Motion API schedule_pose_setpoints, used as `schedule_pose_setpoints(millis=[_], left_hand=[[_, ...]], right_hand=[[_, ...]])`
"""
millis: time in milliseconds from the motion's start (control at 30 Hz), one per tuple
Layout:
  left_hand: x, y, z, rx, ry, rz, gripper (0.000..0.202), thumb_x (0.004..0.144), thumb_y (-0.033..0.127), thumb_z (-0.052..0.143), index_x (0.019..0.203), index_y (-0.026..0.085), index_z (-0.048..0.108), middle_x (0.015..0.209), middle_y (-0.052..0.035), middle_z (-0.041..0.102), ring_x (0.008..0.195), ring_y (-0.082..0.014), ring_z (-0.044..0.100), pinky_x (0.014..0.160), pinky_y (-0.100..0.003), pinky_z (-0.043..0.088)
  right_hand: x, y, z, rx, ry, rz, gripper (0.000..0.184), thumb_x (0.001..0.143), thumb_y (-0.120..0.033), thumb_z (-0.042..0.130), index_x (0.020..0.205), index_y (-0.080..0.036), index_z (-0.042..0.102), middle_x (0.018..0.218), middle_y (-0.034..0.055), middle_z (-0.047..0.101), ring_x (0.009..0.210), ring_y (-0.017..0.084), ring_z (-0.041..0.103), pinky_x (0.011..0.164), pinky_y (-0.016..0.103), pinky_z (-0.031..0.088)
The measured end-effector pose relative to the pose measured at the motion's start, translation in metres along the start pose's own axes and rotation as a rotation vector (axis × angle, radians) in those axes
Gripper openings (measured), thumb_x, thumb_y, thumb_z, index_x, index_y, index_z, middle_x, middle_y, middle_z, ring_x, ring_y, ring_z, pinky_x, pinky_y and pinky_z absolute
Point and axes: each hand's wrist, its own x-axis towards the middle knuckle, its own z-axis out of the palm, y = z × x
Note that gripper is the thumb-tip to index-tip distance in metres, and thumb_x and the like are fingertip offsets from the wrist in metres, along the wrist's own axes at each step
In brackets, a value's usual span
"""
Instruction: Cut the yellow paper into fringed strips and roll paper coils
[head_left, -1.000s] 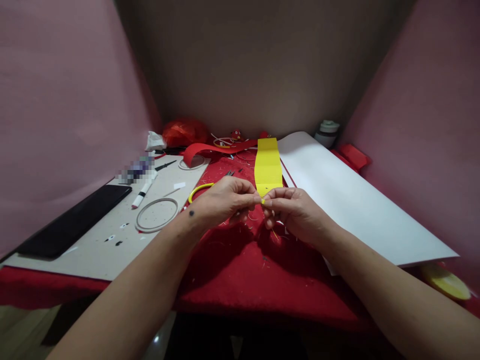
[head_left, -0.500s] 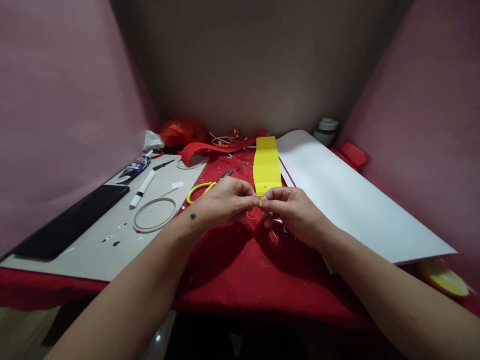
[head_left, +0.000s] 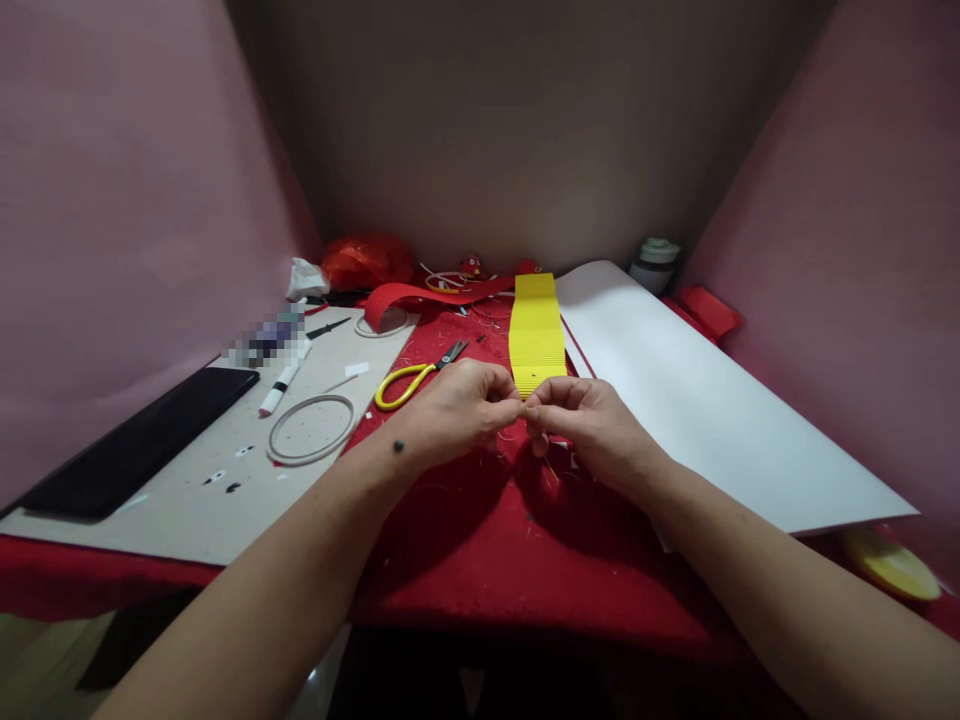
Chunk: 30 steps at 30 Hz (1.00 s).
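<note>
Over the red cloth, my left hand [head_left: 480,398] and my right hand [head_left: 581,412] meet at the fingertips, both pinched together. A tiny yellow piece, seen between them half a second ago, is now almost wholly covered by the fingers. Just behind the hands lies a yellow corrugated paper strip [head_left: 537,335], its near end partly hidden. Yellow-handled scissors [head_left: 409,385] rest to the left of my left hand, blades apart and pointing away. Below the right hand, thin yellow scraps [head_left: 553,470] lie on the cloth.
A grey board [head_left: 187,530] at left carries a black tablet-like slab [head_left: 142,440], a white marker [head_left: 283,388] and a coiled strip [head_left: 311,430]. Behind are a red corrugated strip [head_left: 420,293] and a small red figure [head_left: 471,266]. A large white sheet [head_left: 697,420] covers the right.
My hands have shifted slightly right, and the left fingers have closed in over the small yellow piece. More of the scissors now shows. Other things stay put.
</note>
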Motion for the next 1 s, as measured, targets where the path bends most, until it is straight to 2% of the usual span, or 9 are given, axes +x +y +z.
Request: schedule_pose_setpoints(millis=[200,367,533,633,767,1000], left_hand=[[0.002,-0.004,-0.005,-0.273,-0.112,-0.066,0.013,0.079,0.027,0.054,0.075,0.015,0.055,0.047,0.0041,0.049,0.036,-0.0057,0.04,0.037,-0.018,0.03],[0.002,-0.003,-0.003,-0.279,-0.139,-0.069,0.016,0.077,0.03,0.059,0.074,0.015,0.053,0.047,0.0044,0.049,0.037,-0.0056,0.04,0.038,-0.018,0.029],[0.003,-0.004,0.005,-0.256,-0.101,-0.06,0.017,0.076,0.029,0.058,0.07,0.015,0.051,0.046,0.0055,0.046,0.037,-0.0048,0.039,0.036,-0.017,0.025],[0.004,-0.004,0.005,-0.263,-0.093,-0.051,0.016,0.075,0.028,0.059,0.068,0.016,0.05,0.046,0.0056,0.046,0.037,-0.0048,0.039,0.037,-0.017,0.026],[0.004,-0.003,0.001,-0.29,-0.14,-0.091,0.015,0.074,0.026,0.059,0.069,0.016,0.05,0.045,0.0052,0.047,0.037,-0.0052,0.039,0.038,-0.017,0.028],[0.003,-0.001,-0.001,-0.31,-0.127,-0.123,0.009,0.075,0.022,0.058,0.072,0.016,0.051,0.045,0.0052,0.048,0.037,-0.0053,0.039,0.038,-0.018,0.028]], right_hand=[[-0.001,0.002,-0.003,0.032,-0.033,0.001,0.01,0.076,-0.027,0.061,0.073,-0.018,0.058,0.052,-0.0012,0.059,0.033,0.007,0.042,0.033,0.021,0.029],[0.001,0.001,-0.002,0.037,-0.014,-0.001,0.006,0.074,-0.022,0.061,0.071,-0.017,0.059,0.049,-0.002,0.058,0.036,0.007,0.044,0.037,0.02,0.032],[0.002,0.0,0.0,0.016,0.005,0.003,0.004,0.068,-0.015,0.059,0.066,-0.017,0.057,0.046,-0.0029,0.056,0.039,0.008,0.047,0.04,0.019,0.033],[0.001,-0.002,0.001,0.037,-0.003,0.02,0.005,0.069,-0.019,0.061,0.067,-0.017,0.057,0.045,-0.0033,0.055,0.037,0.007,0.044,0.038,0.02,0.032],[0.0,-0.004,0.001,0.07,-0.021,0.033,0.008,0.07,-0.022,0.063,0.068,-0.017,0.057,0.045,-0.0033,0.055,0.034,0.006,0.042,0.037,0.02,0.029],[0.002,-0.001,-0.001,0.138,-0.069,0.03,0.009,0.072,-0.023,0.064,0.069,-0.017,0.058,0.047,-0.0021,0.057,0.039,0.007,0.047,0.038,0.02,0.031]])
